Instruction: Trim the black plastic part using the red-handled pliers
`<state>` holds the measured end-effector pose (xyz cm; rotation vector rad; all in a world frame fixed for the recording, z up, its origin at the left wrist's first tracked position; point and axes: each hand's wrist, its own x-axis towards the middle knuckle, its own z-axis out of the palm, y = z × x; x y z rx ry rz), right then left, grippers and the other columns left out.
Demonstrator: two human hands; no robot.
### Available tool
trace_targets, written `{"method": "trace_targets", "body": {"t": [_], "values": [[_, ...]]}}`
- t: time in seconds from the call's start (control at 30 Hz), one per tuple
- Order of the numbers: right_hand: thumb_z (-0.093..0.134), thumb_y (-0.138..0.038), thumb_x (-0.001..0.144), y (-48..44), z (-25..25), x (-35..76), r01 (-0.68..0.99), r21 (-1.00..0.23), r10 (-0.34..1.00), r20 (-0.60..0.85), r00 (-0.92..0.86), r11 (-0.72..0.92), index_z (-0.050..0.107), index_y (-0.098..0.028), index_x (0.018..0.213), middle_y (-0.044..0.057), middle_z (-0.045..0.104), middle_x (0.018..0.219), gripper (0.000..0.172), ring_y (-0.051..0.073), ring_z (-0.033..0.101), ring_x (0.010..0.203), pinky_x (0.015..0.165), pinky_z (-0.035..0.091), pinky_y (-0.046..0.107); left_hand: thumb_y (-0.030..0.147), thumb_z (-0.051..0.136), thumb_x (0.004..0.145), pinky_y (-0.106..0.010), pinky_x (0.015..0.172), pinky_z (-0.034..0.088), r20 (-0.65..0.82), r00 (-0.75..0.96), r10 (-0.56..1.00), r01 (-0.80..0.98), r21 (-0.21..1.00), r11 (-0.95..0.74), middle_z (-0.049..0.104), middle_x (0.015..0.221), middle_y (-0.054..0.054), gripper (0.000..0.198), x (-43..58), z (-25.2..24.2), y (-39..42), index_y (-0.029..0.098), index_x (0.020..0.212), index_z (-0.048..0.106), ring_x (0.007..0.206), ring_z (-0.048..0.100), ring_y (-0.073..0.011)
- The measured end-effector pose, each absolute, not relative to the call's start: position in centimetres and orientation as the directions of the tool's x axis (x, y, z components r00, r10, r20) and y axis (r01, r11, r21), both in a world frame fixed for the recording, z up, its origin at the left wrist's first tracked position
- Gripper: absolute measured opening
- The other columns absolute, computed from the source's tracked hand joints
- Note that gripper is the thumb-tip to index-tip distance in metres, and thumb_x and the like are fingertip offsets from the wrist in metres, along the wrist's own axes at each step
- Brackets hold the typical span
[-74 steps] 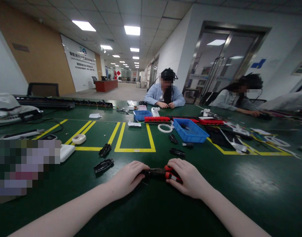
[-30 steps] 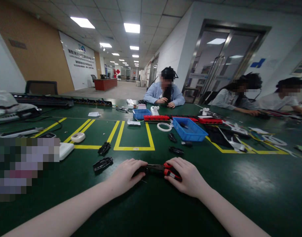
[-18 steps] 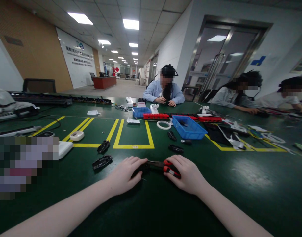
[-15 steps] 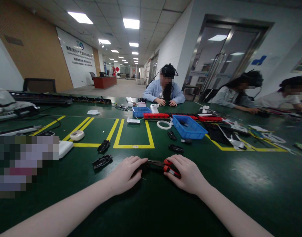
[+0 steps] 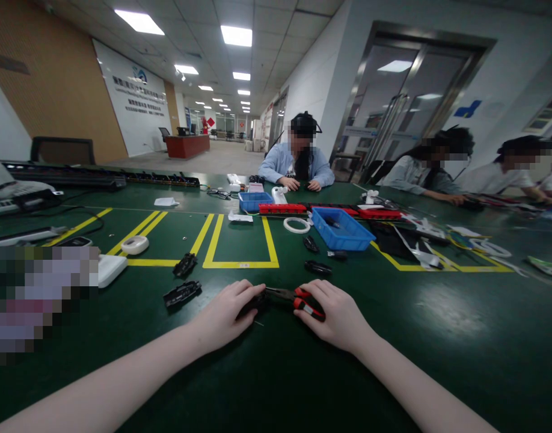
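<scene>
My right hand (image 5: pixel 337 313) is closed around the red handles of a pair of pliers (image 5: pixel 280 293), whose jaws point left. Those jaws reach a small black part (image 5: pixel 253 304) that my left hand (image 5: pixel 231 310) grips between thumb and fingers. My fingers cover most of this part, and a thin wire-like piece (image 5: pixel 258 324) sticks out below it. Whether the jaws are closed on the part I cannot tell. Left of my left hand lie two black plastic shells (image 5: pixel 183 294). Beyond my right hand are more black pieces (image 5: pixel 318 267) on the green table (image 5: pixel 276 385).
A blue bin (image 5: pixel 343 231) with dark items stands ahead to the right, behind it red strips (image 5: pixel 282 208). A white ring (image 5: pixel 296 225) lies beside the bin. To the left are a tape roll (image 5: pixel 135 244) and a white box (image 5: pixel 111 270). A person (image 5: pixel 298 159) sits opposite.
The whole view has shifted slightly, so things appear a little further left and higher. Both hands keep the same grip on the pliers and the black part.
</scene>
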<state>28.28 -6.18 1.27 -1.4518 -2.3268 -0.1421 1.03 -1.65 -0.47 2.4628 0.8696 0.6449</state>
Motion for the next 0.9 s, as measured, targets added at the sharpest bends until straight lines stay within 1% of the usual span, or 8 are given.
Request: {"method": "trace_targets", "body": {"t": [0.1,0.2,0.27,0.4,0.77,0.9], "values": [[0.063,-0.039,0.086,-6.32,1.33,27.97,0.891,-0.132,0.859,0.358,-0.365,0.434,0.061,-0.019,0.110,0.010,0.068,0.104,0.032,0.024,0.065,0.092,0.077,0.054,0.038,0.015,0.052,0.092,-0.041,0.100,0.050,0.265,0.688,0.675,0.461,0.558,-0.690,0.058,0.122,-0.009,0.051,1.04,-0.50,-1.64,0.023,0.142,0.045,0.110,0.059,-0.0230],[0.063,-0.039,0.086,-6.36,1.39,27.85,0.896,-0.132,0.866,0.347,-0.360,0.425,0.061,-0.018,0.110,0.010,0.068,0.103,0.031,0.024,0.065,0.091,0.077,0.054,0.038,0.023,0.054,0.094,-0.041,0.100,0.050,0.253,0.694,0.674,0.458,0.568,-0.684,0.057,0.123,-0.010,0.050,0.95,-0.32,-1.70,0.022,0.143,0.044,0.110,0.059,-0.0233],[0.062,-0.039,0.086,-6.33,1.38,27.86,0.894,-0.126,0.863,0.349,-0.365,0.429,0.061,-0.018,0.109,0.010,0.068,0.104,0.031,0.024,0.064,0.092,0.077,0.053,0.037,0.027,0.051,0.097,-0.042,0.100,0.050,0.248,0.696,0.674,0.457,0.571,-0.682,0.057,0.123,-0.010,0.048,0.88,-0.18,-1.74,0.022,0.144,0.044,0.110,0.058,-0.0235],[0.062,-0.039,0.086,-6.25,1.29,27.99,0.890,-0.104,0.848,0.371,-0.379,0.444,0.061,-0.019,0.109,0.010,0.068,0.104,0.031,0.024,0.065,0.092,0.076,0.053,0.037,0.023,0.041,0.100,-0.040,0.099,0.050,0.258,0.697,0.669,0.446,0.574,-0.686,0.058,0.121,-0.010,0.044,0.80,-0.18,-1.69,0.022,0.144,0.046,0.107,0.059,-0.0220],[0.061,-0.042,0.086,-6.31,1.23,27.93,0.896,-0.106,0.847,0.391,-0.362,0.432,0.062,-0.020,0.111,0.010,0.069,0.105,0.033,0.025,0.065,0.093,0.076,0.054,0.038,0.022,0.054,0.094,-0.040,0.097,0.052,0.278,0.693,0.665,0.420,0.595,-0.686,0.057,0.122,-0.009,0.049,0.74,-0.24,-1.62,0.025,0.142,0.046,0.107,0.060,-0.0224],[0.061,-0.043,0.087,-6.36,1.19,27.82,0.898,-0.111,0.854,0.380,-0.357,0.425,0.062,-0.020,0.109,0.009,0.069,0.103,0.032,0.024,0.065,0.092,0.075,0.054,0.037,0.021,0.056,0.093,-0.040,0.096,0.053,0.276,0.687,0.673,0.425,0.599,-0.679,0.057,0.121,-0.008,0.048,0.78,-0.23,-1.60,0.025,0.140,0.048,0.106,0.060,-0.0222]]}}
